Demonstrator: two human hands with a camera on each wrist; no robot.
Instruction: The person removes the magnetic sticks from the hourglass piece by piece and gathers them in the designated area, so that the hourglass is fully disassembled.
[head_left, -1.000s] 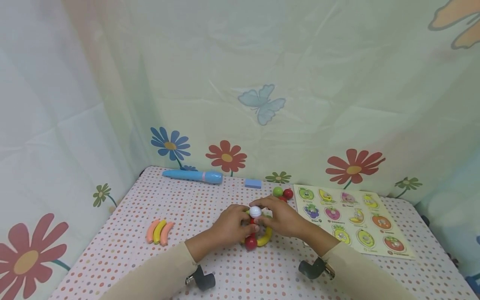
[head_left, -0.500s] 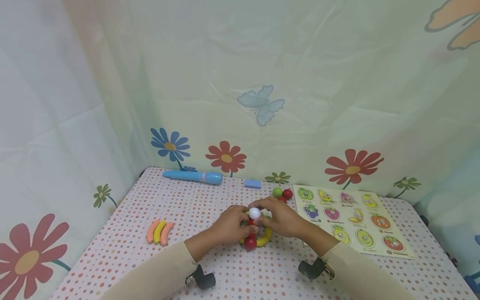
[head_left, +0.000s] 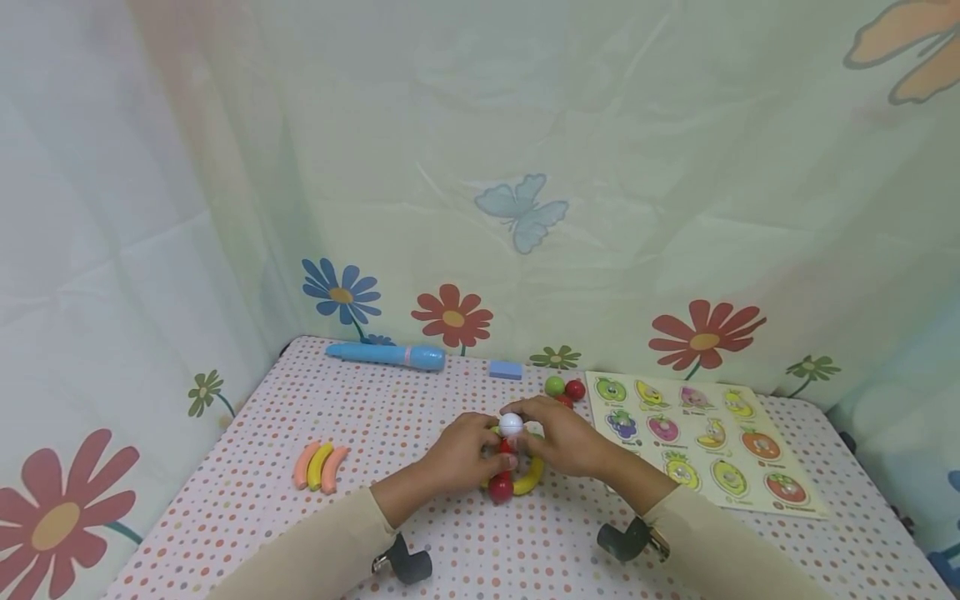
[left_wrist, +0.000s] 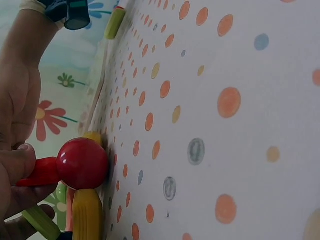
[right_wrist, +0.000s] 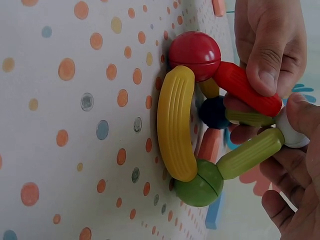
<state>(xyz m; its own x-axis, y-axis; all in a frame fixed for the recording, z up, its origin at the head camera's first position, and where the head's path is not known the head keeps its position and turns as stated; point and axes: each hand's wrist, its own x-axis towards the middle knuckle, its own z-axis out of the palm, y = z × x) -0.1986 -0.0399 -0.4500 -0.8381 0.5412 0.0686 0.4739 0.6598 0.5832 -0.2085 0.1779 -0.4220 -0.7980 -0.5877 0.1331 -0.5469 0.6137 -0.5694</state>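
A pyramid-like frame of toy rods and balls stands on the table between both hands. My left hand [head_left: 459,454] pinches its red rod [right_wrist: 245,90], thumb on top, fingers behind. The rod slopes from a red ball [right_wrist: 195,55] up to the white ball [head_left: 511,424] at the peak. My right hand [head_left: 562,433] grips that white ball between thumb and fingers. A yellow curved rod [right_wrist: 177,125] runs along the base from the red ball to a green ball [right_wrist: 200,182]. Light green rods [right_wrist: 250,152] rise to the peak. A dark blue ball [right_wrist: 214,113] sits behind, partly hidden.
Two pink rods and a yellow rod [head_left: 318,465] lie at left. Green and red balls [head_left: 574,389] lie just beyond the right hand. A fruit puzzle board [head_left: 705,442] is at right. A blue block [head_left: 506,369] and a blue inflatable-looking stick [head_left: 386,354] lie at the back.
Both hands keep their places on the red rod and white ball, with only slight finger movement. The head view has tipped a little.
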